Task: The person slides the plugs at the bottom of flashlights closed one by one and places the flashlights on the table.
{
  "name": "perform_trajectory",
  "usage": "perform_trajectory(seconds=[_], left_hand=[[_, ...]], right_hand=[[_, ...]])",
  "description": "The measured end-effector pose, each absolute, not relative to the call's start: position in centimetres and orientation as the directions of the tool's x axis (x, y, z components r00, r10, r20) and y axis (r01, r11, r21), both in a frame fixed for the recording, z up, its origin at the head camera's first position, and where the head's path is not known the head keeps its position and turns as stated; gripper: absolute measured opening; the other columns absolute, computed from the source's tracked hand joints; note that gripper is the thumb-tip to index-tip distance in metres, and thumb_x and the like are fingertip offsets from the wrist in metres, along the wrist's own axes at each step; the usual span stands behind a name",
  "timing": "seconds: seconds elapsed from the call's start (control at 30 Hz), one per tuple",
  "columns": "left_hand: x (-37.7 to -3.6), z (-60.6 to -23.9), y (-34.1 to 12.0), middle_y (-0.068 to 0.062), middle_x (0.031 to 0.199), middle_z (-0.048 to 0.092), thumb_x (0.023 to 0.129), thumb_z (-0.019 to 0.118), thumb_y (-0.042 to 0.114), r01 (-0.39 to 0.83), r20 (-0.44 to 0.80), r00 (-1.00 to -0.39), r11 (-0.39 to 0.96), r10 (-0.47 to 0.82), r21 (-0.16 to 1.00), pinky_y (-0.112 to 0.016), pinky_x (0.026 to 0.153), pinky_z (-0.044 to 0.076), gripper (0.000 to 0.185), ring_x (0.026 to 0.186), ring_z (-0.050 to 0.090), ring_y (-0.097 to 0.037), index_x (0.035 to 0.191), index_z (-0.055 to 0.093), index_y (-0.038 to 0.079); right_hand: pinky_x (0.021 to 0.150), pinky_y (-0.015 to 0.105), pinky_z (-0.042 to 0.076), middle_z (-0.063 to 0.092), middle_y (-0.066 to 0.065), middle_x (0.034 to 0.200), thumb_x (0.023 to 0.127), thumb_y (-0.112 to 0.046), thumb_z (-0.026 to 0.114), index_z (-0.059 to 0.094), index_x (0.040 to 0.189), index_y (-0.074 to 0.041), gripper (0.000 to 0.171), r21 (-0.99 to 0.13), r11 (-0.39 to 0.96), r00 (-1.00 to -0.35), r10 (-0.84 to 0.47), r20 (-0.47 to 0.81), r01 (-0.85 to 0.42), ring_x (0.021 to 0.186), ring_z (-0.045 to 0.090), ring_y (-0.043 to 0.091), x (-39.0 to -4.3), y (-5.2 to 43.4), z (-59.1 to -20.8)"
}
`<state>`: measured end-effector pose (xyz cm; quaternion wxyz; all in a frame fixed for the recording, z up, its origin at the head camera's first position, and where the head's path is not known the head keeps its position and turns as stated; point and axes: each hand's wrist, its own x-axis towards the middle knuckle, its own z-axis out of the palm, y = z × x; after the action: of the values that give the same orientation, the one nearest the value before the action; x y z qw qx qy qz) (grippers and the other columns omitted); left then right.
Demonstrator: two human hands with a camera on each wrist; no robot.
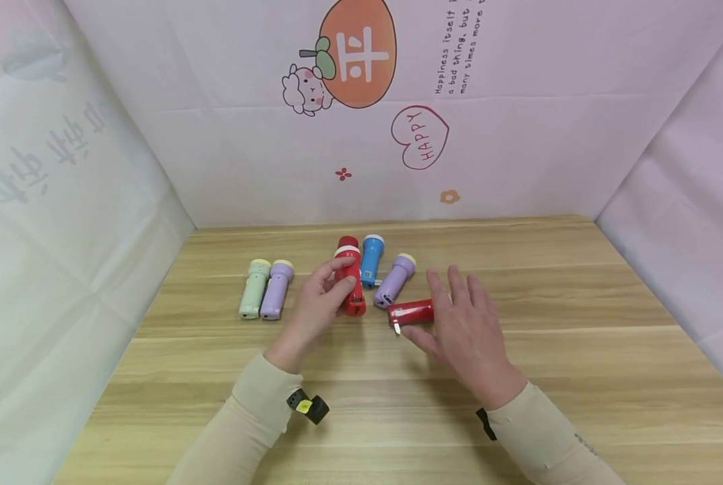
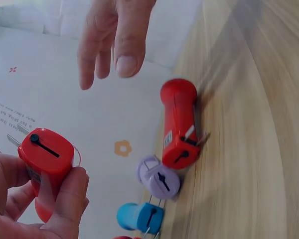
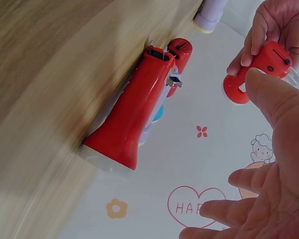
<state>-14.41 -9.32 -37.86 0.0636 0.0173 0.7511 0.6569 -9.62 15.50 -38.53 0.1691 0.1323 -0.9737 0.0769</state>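
Left of the blue flashlight (image 1: pixel 370 259), the left hand (image 1: pixel 320 296) pinches a raised red flashlight (image 2: pixel 47 149) between thumb and fingers; its long axis runs front to back, head far, tail near. Right of the blue one and nearer, a second red flashlight (image 1: pixel 412 312) lies sideways, tail left, head right, under the right hand (image 1: pixel 467 330), whose fingers are spread, clear of it.

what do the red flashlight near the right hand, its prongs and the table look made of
Red flashlight: likely glossy hard plastic, from the bright sheen on its smooth body. Prongs: probably metal, silvery and shiny. Table: satin wood or laminate; streaky grain fits either.
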Motion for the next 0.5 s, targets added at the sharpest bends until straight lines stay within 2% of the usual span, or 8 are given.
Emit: perform_trajectory(seconds=[0.17, 0.5], left_hand=[[-14.1, -37.8, -8.8, -0.016, 0.132, 0.062, 0.104, 0.063, 0.020, -0.109, -0.105, -0.987, -0.025, 0.118, 0.994, -0.041, 0.091, 0.062, 0.041, 0.109, 0.070, -0.028, 0.144, 0.058, 0.027], [-13.6, -37.7, -8.1, -0.019, 0.131, 0.063, 0.104, 0.062, 0.016, -0.104, -0.086, -0.988, -0.136, 0.131, 0.985, -0.039, 0.085, 0.063, 0.041, 0.098, 0.073, -0.026, 0.143, 0.053, 0.023]], right_hand=[[0.114, 0.066, 0.040, 0.048, 0.035, 0.152, 0.081, -0.062, 0.083, 0.046, 0.153, 0.000, 0.102, -0.097, 0.946, -0.888, -0.250, 0.386, -0.309, 0.137, 0.046, 0.060, -9.7, 15.4, -38.5], [0.108, 0.063, 0.047, 0.055, 0.035, 0.144, 0.081, -0.058, 0.084, 0.049, 0.149, 0.002, 0.098, -0.090, 0.936, -0.860, -0.272, 0.431, -0.341, 0.130, 0.056, 0.057, -9.7, 15.2, -38.4]])
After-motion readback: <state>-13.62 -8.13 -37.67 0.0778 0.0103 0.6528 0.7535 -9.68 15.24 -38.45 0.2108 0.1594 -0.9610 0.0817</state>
